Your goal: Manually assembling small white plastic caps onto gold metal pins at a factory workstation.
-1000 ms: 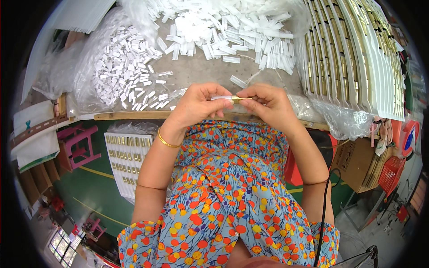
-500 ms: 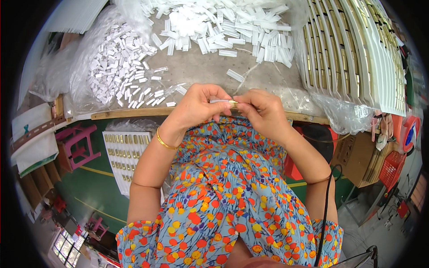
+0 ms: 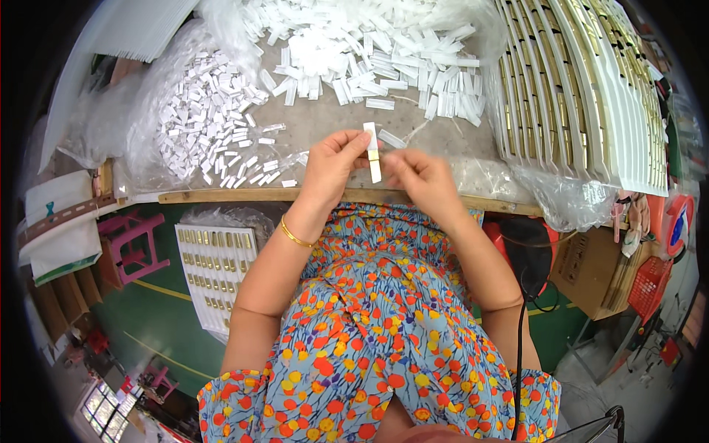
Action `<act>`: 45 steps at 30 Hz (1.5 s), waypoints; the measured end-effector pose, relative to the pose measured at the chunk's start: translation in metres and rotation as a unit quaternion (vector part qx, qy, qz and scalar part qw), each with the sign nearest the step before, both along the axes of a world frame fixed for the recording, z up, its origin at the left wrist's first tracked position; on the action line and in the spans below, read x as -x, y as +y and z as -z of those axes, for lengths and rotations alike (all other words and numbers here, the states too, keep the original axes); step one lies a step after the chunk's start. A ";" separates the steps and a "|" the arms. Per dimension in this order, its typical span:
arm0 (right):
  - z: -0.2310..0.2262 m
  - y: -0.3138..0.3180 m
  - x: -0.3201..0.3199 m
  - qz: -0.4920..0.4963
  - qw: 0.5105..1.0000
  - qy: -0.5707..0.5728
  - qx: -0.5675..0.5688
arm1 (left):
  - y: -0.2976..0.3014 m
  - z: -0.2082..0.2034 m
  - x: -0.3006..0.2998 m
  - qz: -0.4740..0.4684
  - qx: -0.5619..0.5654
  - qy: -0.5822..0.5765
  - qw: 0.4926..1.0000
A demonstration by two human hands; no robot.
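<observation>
My left hand (image 3: 336,164) is closed on a narrow white strip with a gold band round its middle (image 3: 374,156), pinched between thumb and fingers. The strip stands nearly upright in the picture, just above the table's front edge. Close to its right side is my right hand (image 3: 425,177), its fingers bent and smeared by motion; whether they hold anything cannot be made out. Beyond the hands, a heap of clear and white plastic strips (image 3: 332,63) spreads over the grey table (image 3: 325,114). A single strip (image 3: 391,138) lies just behind the right hand.
Small white pieces (image 3: 203,111) spill from clear plastic wrapping at left. White trays with rows of gold parts (image 3: 569,88) stand at right above crumpled plastic film (image 3: 569,192). A wooden edge (image 3: 244,196) fronts the table. Below left is another tray of gold pieces (image 3: 214,269) beside a pink stool (image 3: 134,247).
The strip has turned from lying sideways between both hands to upright in my left hand. My right hand has come off it and moved slightly down.
</observation>
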State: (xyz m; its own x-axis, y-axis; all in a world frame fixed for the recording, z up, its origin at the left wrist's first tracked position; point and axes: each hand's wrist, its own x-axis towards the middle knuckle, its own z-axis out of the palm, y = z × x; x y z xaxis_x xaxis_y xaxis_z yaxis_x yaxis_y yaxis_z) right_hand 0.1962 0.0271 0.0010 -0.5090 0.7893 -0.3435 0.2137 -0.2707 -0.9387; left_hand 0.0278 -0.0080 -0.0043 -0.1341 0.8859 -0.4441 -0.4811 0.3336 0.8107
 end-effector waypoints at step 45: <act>0.004 0.009 0.030 0.126 0.937 -0.120 -0.303 | 0.006 0.007 -0.011 0.044 0.048 -0.087 0.994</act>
State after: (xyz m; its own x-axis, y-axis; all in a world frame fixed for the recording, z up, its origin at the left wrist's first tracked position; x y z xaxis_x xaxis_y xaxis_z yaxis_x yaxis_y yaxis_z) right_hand 0.1665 0.0359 -0.0027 -0.2466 0.9609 0.1261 0.4391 0.2268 -0.8693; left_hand 0.0386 -0.0017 -0.0111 0.0280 0.8429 -0.5374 -0.5761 0.4530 0.6804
